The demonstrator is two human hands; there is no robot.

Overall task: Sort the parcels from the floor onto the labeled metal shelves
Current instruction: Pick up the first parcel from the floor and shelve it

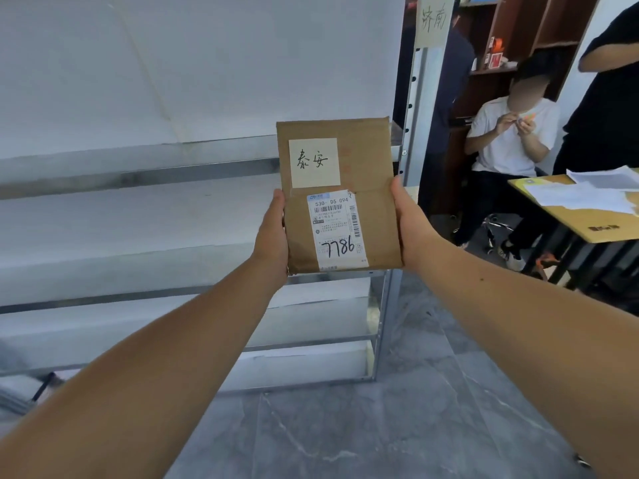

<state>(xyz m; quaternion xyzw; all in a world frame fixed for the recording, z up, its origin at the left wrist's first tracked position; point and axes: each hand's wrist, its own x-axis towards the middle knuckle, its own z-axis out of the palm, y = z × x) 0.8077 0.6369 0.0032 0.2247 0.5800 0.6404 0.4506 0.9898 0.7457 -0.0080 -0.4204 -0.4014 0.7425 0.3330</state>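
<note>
Left hand (273, 233) and right hand (408, 223) grasping brown parcel (373, 167) — upright, before metal shelves (138, 174)

Brown parcel (363, 174), cream note (314, 163), white label (337, 229), silver shelves (138, 174), grey marbled floor (380, 426), yellow table (587, 226)

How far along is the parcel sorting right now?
Done: no sorted parcel shows on the metal shelves in view. In hand: the left hand and right hand hold up a brown parcel noted 泰安. Left: shelving it; the only shelf label visible reads 济南, so probably elsewhere.
</note>
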